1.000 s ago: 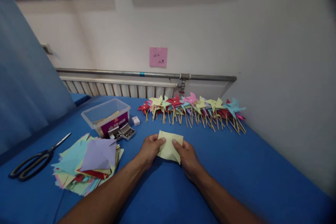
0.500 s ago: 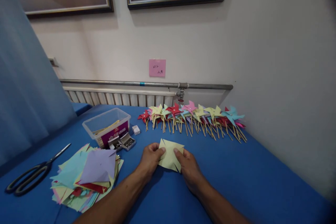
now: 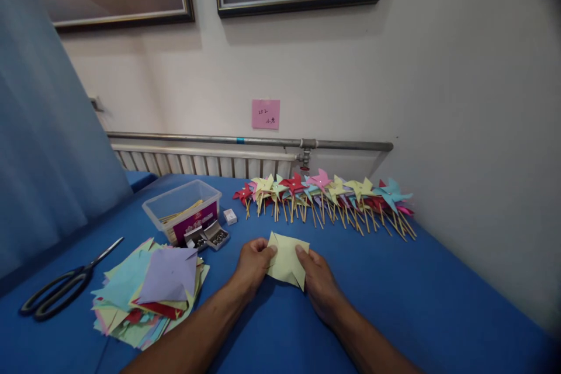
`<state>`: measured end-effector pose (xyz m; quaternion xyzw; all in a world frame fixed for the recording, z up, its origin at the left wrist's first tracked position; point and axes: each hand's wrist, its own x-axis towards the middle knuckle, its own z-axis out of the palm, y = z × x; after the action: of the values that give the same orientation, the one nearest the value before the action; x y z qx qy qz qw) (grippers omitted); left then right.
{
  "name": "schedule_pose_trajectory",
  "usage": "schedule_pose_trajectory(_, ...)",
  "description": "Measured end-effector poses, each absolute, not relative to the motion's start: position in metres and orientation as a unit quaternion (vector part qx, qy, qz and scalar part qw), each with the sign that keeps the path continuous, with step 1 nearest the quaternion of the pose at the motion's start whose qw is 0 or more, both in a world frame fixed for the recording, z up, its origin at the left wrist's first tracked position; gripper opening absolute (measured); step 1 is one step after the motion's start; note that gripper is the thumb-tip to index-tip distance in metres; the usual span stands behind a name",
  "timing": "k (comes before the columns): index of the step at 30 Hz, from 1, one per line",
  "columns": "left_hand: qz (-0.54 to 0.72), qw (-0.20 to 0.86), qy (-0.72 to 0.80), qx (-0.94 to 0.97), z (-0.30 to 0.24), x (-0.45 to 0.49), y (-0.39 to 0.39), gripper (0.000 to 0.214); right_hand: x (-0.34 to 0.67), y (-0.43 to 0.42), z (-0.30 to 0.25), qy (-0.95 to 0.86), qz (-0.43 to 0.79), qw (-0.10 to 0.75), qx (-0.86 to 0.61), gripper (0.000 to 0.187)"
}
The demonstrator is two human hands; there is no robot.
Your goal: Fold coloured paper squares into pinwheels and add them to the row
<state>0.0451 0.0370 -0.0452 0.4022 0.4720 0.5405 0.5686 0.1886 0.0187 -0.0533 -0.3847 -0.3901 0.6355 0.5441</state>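
Observation:
A pale yellow paper square [image 3: 287,257] with slits cut in from its corners is held up above the blue table. My left hand [image 3: 254,260] pinches its left edge, thumb on top. At the right edge my right hand [image 3: 318,274] grips it the same way, thumb lying over the paper. The fingers beneath the sheet are hidden. To the left of my left forearm lies a loose pile of coloured paper squares [image 3: 170,274], a purple one uppermost.
Black-handled scissors [image 3: 72,283] lie at the left. A clear plastic box [image 3: 182,210] holds thin sticks; beside it are small open boxes of metal pins [image 3: 215,236] and a little white box [image 3: 230,217]. Finished paper pinwheels [image 3: 324,187] line the table's back, below a radiator pipe [image 3: 263,141].
The whole view has shifted slightly, so things sit a little further right. Both hands still hold the yellow square; my right thumb has moved marginally on it.

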Motion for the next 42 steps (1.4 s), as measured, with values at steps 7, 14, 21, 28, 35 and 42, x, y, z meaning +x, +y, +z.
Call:
schedule_pose_trajectory(7, 0.537, 0.568, 0.477, 0.4, -0.041, 0.046, 0.035, 0.027, 0.191, 0.022, -0.059, -0.395, 0.642, 0.539, -0.376, 0.043)
schedule_pose_trajectory(14, 0.536, 0.57, 0.476, 0.401, -0.041, 0.046, 0.035, 0.026, 0.191, 0.023, -0.062, -0.395, 0.64, 0.543, -0.373, 0.043)
schedule_pose_trajectory(21, 0.539, 0.575, 0.471, 0.397, -0.042, 0.045, 0.035, 0.028, 0.19, 0.02, -0.055, -0.4, 0.64, 0.536, -0.379, 0.046)
schedule_pose_trajectory(28, 0.543, 0.577, 0.465, 0.394, -0.044, 0.045, 0.036, 0.03, 0.189, 0.017, -0.051, -0.407, 0.646, 0.532, -0.367, 0.045)
schedule_pose_trajectory(35, 0.538, 0.579, 0.47, 0.393, -0.046, 0.045, 0.036, 0.032, 0.19, 0.018, -0.052, -0.414, 0.646, 0.527, -0.366, 0.046)
schedule_pose_trajectory(42, 0.542, 0.575, 0.467, 0.397, -0.044, 0.044, 0.035, 0.032, 0.19, 0.018, -0.052, -0.415, 0.64, 0.525, -0.377, 0.048)
